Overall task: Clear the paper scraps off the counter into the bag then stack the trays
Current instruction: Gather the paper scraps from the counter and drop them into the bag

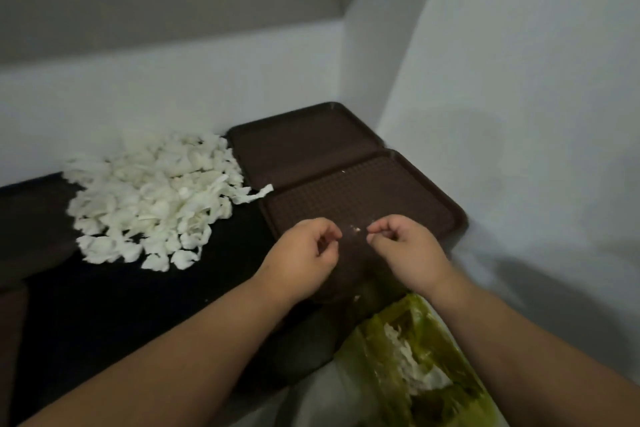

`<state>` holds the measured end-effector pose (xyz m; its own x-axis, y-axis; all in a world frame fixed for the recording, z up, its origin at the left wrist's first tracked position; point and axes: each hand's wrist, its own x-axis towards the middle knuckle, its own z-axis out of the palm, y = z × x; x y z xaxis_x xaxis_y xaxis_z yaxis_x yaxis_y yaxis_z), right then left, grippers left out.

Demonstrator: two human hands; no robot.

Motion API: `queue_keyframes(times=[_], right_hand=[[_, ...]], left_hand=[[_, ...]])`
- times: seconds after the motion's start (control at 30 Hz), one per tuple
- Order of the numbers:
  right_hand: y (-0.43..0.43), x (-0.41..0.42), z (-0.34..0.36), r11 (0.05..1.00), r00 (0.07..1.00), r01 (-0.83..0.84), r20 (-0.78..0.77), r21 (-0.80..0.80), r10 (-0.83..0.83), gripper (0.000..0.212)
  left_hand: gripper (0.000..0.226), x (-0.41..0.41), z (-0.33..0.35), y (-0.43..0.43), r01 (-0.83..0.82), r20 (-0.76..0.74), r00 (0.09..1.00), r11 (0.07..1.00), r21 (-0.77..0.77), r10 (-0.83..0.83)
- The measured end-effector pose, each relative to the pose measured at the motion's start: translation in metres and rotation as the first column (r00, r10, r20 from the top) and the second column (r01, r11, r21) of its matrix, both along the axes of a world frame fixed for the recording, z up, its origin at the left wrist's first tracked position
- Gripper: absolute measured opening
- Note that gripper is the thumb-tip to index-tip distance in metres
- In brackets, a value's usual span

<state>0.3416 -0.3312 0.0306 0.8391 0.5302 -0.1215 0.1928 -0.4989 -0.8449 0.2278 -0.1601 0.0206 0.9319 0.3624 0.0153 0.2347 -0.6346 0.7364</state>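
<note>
A big heap of white paper scraps [152, 198] lies on the dark counter [104, 305], left of two brown trays. The far tray [301, 146] sits in the corner, and the near tray [381, 194] lies in front of it with a few tiny crumbs [355, 228] on its surface. Both hands hover over the near tray's front part. My left hand [308, 253] and my right hand [405, 250] have curled fingers, their tips close to the crumbs; nothing shows inside either hand. A green plastic bag [391, 333] with scraps inside hangs open below my right forearm.
White walls close in behind and to the right of the trays, forming a corner. One long scrap [256, 193] reaches from the heap onto the near tray's rim. A brown ledge [31, 218] runs along the counter's left side.
</note>
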Motion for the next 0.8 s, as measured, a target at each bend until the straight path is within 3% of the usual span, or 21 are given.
queue_keyframes(times=[0.23, 0.37, 0.57, 0.8], right_hand=[[0.127, -0.056, 0.015, 0.971, 0.971, -0.240, -0.004, 0.003, 0.240, 0.018], [0.188, -0.079, 0.009, 0.955, 0.955, -0.296, 0.014, 0.012, 0.296, 0.022], [0.250, -0.103, -0.015, 0.943, 0.943, -0.324, 0.054, -0.073, 0.328, 0.032], [0.290, -0.101, -0.054, 0.913, 0.929, -0.356, 0.031, -0.200, 0.369, 0.056]], left_hand=[[0.013, -0.099, 0.015, 0.120, -0.342, 0.024, 0.939, 0.940, 0.002, 0.342], [0.013, -0.147, 0.013, 0.168, -0.455, 0.022, 0.890, 0.890, 0.001, 0.455], [0.017, -0.184, -0.012, 0.209, -0.473, -0.093, 0.874, 0.879, 0.055, 0.476], [0.047, -0.160, -0.054, 0.217, -0.409, -0.222, 0.871, 0.897, 0.165, 0.438]])
